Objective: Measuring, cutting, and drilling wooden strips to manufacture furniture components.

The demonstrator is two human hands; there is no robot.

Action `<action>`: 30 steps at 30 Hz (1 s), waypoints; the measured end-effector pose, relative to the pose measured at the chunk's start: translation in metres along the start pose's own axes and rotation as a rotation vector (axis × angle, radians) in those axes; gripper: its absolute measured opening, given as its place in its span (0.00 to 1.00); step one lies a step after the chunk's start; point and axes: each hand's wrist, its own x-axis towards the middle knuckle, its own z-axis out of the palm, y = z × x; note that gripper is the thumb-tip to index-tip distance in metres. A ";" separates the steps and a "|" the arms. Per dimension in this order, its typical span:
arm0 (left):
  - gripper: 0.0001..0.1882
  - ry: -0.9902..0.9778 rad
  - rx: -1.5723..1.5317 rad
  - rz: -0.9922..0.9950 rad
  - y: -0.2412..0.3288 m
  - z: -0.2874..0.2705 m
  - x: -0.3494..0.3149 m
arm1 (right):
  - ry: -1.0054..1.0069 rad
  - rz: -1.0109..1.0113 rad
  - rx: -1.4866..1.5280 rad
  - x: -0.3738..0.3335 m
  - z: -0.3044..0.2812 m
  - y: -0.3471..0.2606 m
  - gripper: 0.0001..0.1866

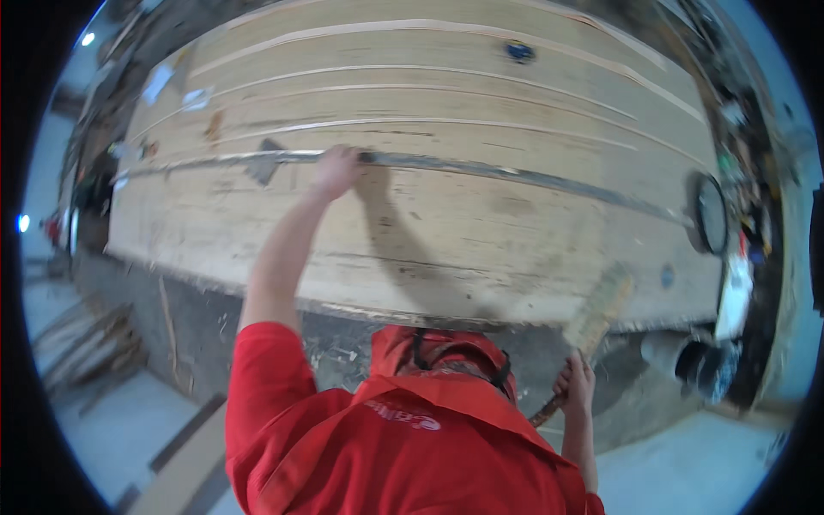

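Observation:
A long grey metal bar [489,170] lies across the pale wooden tabletop [515,249]. My left hand [339,169] reaches over the table, its fingers closed on the bar left of its middle, beside a small dark patch. Just left of that hand, a grey flat angular plate [264,163] touches the bar. At the lower right, my right hand [577,379] is wrapped round the handle of a long brush [601,302]. Its pale bristle head points up over the table's near edge, while the brown handle end sticks out below my hand.
Several thin pale wood strips [378,87] run along the far part of the table. A small blue round object [519,51] lies among them. White papers [196,99] are at the far left. A black-rimmed ring [711,213] stands at the right end, near a dark bucket-like container [704,369].

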 end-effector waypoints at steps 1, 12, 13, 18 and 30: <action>0.25 0.158 0.132 0.015 -0.009 0.018 -0.001 | -0.056 0.019 -0.027 0.005 0.004 0.001 0.12; 0.21 0.126 0.046 0.091 -0.048 0.036 0.019 | 0.069 -0.154 -0.139 -0.020 0.060 0.036 0.15; 0.21 0.116 0.045 0.073 -0.050 0.032 0.026 | 0.068 -0.165 -0.148 -0.021 0.070 0.034 0.15; 0.21 0.118 0.001 0.069 -0.059 0.028 0.050 | 0.058 -0.154 -0.189 -0.036 0.106 0.039 0.15; 0.21 0.123 0.205 0.030 -0.049 0.012 0.089 | 0.056 -0.349 -0.439 -0.043 0.112 0.059 0.11</action>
